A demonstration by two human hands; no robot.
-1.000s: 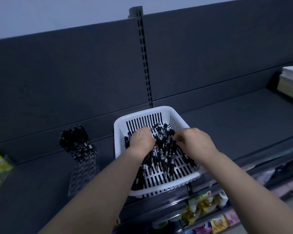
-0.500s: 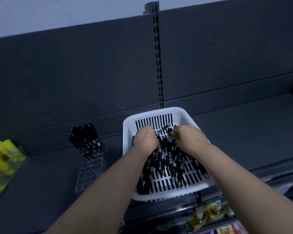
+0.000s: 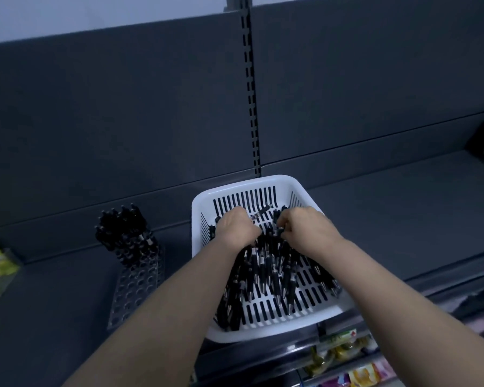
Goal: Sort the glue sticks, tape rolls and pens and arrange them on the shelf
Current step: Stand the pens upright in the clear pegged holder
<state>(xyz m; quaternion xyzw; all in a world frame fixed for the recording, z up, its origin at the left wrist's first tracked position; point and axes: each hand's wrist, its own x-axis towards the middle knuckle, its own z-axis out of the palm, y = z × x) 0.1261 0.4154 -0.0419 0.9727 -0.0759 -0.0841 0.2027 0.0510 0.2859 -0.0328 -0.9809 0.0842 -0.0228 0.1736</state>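
Left forearm (image 3: 179, 303): bare, enters from the lower left and extends straight up toward centre. Right forearm (image 3: 403, 297): bare, enters from the lower right and angles inward to meet it. Left hand (image 3: 236, 229): back uppermost, wrist in line with the forearm, fingers curled down and hidden beneath the knuckles; grip not verifiable. Right hand (image 3: 309, 233): back uppermost, turned inward, thumb and fingers curled and pinching black pens (image 3: 277, 232). The hands are near each other, not touching.

Black pens (image 3: 266, 270), white slotted basket (image 3: 263, 183)
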